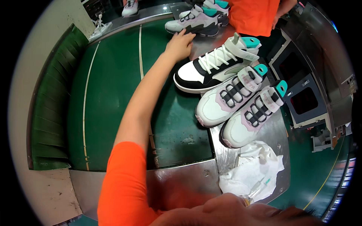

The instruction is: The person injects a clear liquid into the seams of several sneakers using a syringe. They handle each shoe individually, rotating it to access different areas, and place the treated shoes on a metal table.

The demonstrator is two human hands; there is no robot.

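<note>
My left arm, in an orange sleeve, stretches across the green conveyor belt. At its end my left hand point(180, 46) has its fingers extended against the near side of a grey-and-white sneaker point(196, 25); no grip around it shows. Just right of the hand lies a black-and-white high-top shoe point(217, 64) with white laces, a strap and a teal lining. Nearer stand two white-and-lilac sneakers, one point(228, 97) beside the other point(252, 117), with dark lacing and teal heel tabs. My right hand is out of view.
A green belt point(109, 101) fills the left, bordered by a green flap curtain point(51, 101). On the metal ledge at right lies a white cloth point(249, 165) with a clear slim tool point(260, 188). A person in orange point(252, 17) stands beyond; dark machinery point(301, 83) is at right.
</note>
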